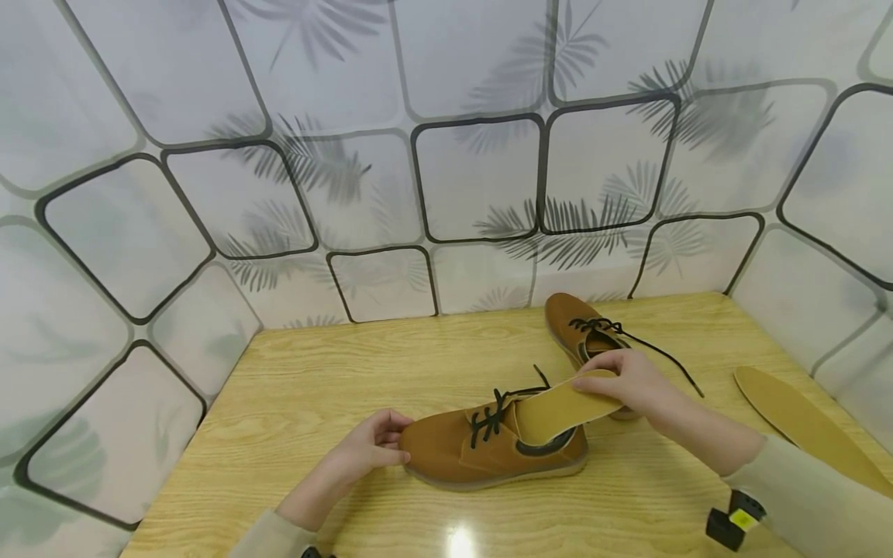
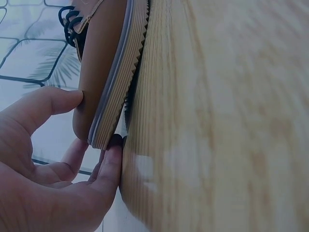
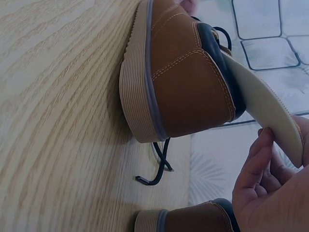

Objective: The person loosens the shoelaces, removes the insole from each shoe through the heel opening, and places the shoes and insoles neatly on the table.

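A brown lace-up shoe (image 1: 446,449) with black laces lies on the table, its toe to the left. My left hand (image 1: 370,446) grips the toe; in the left wrist view the thumb presses the upper (image 2: 104,58) and fingers reach under the sole's tip. Between thumb and fingers, my right hand (image 1: 624,380) pinches the heel end of a tan insole (image 1: 558,411). Its front part runs into the shoe's opening and is hidden there. The right wrist view shows the insole's pale underside (image 3: 263,96) sticking out above the heel (image 3: 193,96).
A second brown shoe (image 1: 568,318) stands behind, partly hidden by my right hand, one lace trailing right. Another tan insole (image 1: 802,418) lies at the table's right side. A patterned curtain-like wall (image 1: 481,178) encloses the wooden table (image 1: 314,372) at the back and sides.
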Available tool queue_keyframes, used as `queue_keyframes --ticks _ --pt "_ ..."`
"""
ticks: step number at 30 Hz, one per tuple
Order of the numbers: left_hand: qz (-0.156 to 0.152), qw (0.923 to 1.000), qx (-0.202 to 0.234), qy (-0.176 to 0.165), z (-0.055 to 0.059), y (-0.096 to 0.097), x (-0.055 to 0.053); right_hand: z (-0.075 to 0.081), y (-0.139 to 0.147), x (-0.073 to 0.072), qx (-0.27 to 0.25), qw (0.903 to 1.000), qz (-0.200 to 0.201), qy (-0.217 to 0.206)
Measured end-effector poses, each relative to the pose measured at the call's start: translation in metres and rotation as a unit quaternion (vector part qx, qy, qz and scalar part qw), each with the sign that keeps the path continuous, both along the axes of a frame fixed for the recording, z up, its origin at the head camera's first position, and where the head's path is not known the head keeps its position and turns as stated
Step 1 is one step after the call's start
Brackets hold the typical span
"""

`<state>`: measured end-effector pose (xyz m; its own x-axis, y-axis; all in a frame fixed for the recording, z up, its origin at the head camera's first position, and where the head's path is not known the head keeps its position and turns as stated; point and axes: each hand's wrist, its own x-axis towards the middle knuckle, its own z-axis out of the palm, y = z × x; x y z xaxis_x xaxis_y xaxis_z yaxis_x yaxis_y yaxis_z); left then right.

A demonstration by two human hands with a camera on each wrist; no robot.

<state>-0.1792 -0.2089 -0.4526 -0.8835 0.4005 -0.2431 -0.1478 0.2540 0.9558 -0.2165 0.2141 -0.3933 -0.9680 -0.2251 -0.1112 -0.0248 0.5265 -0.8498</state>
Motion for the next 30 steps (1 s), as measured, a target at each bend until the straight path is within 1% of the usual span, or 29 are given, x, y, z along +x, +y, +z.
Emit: queue_keyframes --ticks 8,11,14,20,23,30 --pt "-0.004 1.0000 0.004 0.003 -0.002 -0.001 0.000 0.002 0.007 0.002 0.004 1.0000 0.002 0.003" --pt "-0.005 1.0000 0.005 0.002 -0.002 -0.001 0.000 0.003 0.008 0.002 -0.006 1.0000 0.002 -0.006" --pt "-0.005 1.0000 0.004 0.003 -0.002 -0.001 -0.001 0.004 0.010 0.003 -0.003 1.0000 0.001 -0.008" --pt "-0.009 0.9999 0.004 0.005 -0.003 -0.001 -0.001 0.005 0.013 0.003 0.045 0.9989 -0.008 0.011" --pt "-0.010 0.9999 0.005 0.006 -0.003 -0.002 -0.001 0.005 0.014 0.004 0.057 0.9982 -0.008 0.018" --pt "-0.011 0.9999 0.006 0.009 -0.003 -0.002 -0.001 0.006 0.019 0.005 0.040 0.9991 -0.008 0.008"
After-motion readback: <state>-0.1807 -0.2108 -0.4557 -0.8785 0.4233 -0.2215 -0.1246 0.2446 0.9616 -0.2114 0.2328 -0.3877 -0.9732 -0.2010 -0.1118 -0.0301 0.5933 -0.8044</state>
